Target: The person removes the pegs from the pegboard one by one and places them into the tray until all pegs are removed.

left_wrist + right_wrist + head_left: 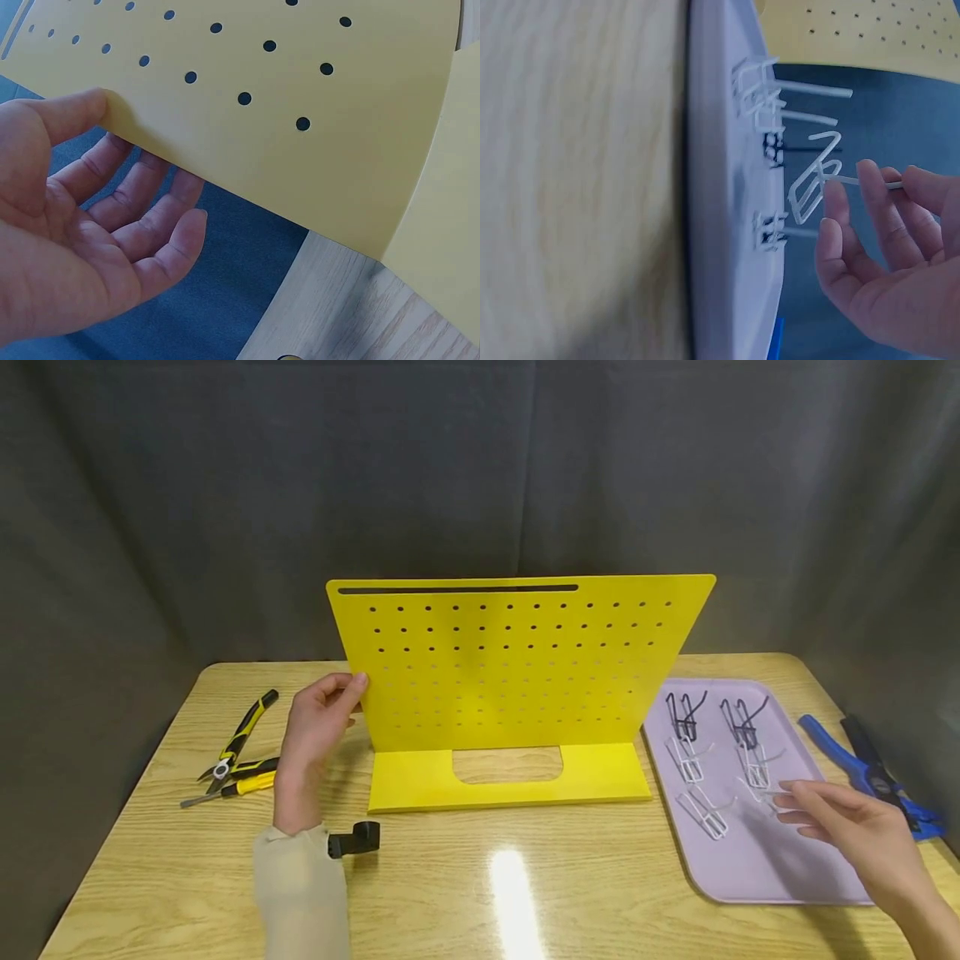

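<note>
A yellow pegboard (510,668) stands upright on its flat base, rows of round holes across its panel. At its left edge my left hand (318,718) grips the panel, thumb (79,112) on the front face and the other fingers behind. Over the lilac tray my right hand (847,827) pinches a white wire pegboard hook (810,191) by its straight prong, its bent wire frame hanging off the fingertips. More hooks lie in the tray: black ones (684,718) at the back and white ones (705,814) nearer the front.
The lilac tray (742,881) lies right of the pegboard. Blue-handled shears (862,768) lie past its right rim. Left of my left arm are yellow-and-black pliers (240,735) and a yellow-handled screwdriver (251,785). A dark curtain (450,468) hangs behind the wooden table (435,893).
</note>
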{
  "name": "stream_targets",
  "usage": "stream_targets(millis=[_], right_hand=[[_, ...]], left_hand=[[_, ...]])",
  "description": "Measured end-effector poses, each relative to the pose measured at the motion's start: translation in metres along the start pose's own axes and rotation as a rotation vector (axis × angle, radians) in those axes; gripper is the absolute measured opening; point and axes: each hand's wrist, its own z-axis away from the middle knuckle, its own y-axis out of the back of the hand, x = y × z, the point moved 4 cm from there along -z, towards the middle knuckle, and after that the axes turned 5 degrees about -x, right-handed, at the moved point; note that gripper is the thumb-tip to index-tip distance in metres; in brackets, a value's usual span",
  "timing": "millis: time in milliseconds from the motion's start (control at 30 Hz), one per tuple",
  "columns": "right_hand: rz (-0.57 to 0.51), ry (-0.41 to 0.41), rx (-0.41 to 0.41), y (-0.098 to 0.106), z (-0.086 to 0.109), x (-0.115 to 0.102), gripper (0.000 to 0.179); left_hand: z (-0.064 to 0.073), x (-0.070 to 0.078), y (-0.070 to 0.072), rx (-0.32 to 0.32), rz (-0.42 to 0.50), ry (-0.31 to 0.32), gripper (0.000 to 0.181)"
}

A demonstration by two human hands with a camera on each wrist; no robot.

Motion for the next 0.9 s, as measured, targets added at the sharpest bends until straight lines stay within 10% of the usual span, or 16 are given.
stream_targets(millis=[433, 800, 900], right_hand=[[0.179, -0.181, 0.076, 0.016, 0.008, 0.029, 0.018], [0.265, -0.166, 0.113, 0.012, 0.005, 0.031, 0.012], [0.36, -0.211, 0.153, 0.009, 0.006, 0.025, 0.043]], left_hand=[[-0.002, -0.001, -0.003, -0.014, -0.021, -0.007, 0.048], [-0.002, -0.005, -0.003, -0.006, -0.014, 0.001, 0.048], [-0.001, -0.006, -0.002, -0.002, -0.018, 0.005, 0.048]])
